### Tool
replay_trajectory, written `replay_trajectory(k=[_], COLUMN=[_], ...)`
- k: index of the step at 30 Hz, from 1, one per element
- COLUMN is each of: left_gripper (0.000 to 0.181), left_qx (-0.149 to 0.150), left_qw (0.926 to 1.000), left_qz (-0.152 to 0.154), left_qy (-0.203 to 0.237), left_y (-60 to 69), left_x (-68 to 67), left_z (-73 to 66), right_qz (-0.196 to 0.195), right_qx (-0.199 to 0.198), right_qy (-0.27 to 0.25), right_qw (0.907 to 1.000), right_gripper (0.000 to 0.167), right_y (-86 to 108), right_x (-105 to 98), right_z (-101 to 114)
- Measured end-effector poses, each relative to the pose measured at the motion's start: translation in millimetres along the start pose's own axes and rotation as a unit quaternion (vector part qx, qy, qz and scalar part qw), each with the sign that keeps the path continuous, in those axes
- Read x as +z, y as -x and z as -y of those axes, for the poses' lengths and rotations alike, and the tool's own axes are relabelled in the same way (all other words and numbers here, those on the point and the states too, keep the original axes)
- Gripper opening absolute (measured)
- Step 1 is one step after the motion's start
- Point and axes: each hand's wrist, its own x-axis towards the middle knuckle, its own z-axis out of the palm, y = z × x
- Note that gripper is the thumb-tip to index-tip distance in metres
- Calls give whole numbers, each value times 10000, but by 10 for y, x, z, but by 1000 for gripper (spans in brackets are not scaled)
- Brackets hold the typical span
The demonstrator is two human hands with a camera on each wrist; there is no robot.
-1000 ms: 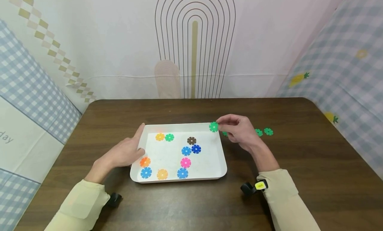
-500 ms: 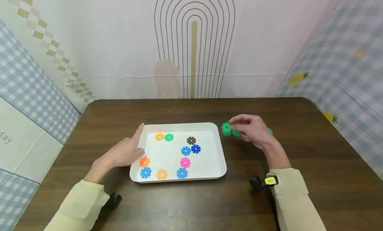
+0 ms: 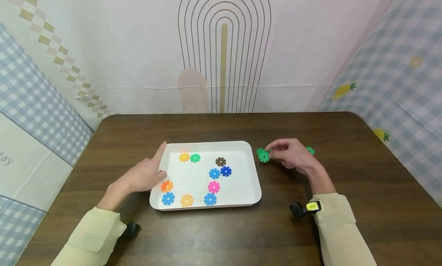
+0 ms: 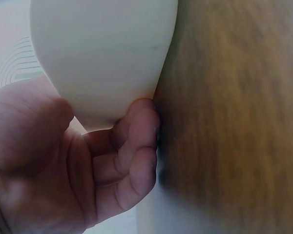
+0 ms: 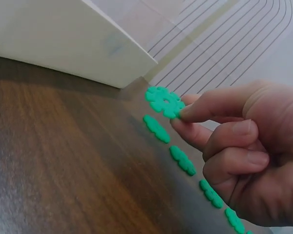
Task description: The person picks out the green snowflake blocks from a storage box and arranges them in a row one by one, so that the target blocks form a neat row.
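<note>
My right hand (image 3: 291,155) pinches a green snowflake disc (image 5: 161,99) between thumb and index finger, just right of the tray. In the right wrist view this disc is held tilted over a row of flat green discs (image 5: 183,160) on the table. From the head view it partly overlaps the leftmost one. My left hand (image 3: 143,176) grips the left wall of the white tray (image 3: 241,200), thumb on the inner side and several fingers curled against the outside (image 4: 144,126). Inside the tray lie loose snowflake discs, among them a pink one (image 3: 213,187) and a brown one (image 3: 220,161).
The row of green discs runs rightward, ending near a green disc (image 3: 310,150) beside my right hand; my hand hides part of the row. All this is on a dark wooden table (image 3: 207,239). A patterned cloth (image 3: 138,47) hangs behind the far edge.
My right hand has moved right from above the tray's far right corner, carrying the green disc, then lowered it toward the row. The left hand and tray have stayed put.
</note>
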Motion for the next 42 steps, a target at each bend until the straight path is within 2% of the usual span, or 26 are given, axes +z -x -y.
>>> replay_trajectory(k=[8,15,29,42], left_gripper=[97,96,96,96], left_qx=[4,66,5,9], left_qw=[10000,10000,10000,10000], left_qz=[3,-17,14,32], left_qy=[-5,-29,20,7], left_y=[-1,2,9,4], left_x=[3,-1,-7,-10], left_z=[1,6,-3,1], right_qz=[197,190,232,298], right_qx=[142,194,216,192], right_qy=[209,256,325,678], right_qw=[9995,9993,9990,9971], right_gripper=[28,27,28,24], right_y=[-37,-39,-27,5], right_x=[17,32,24,3], right_z=[-56,-73,-44,-4])
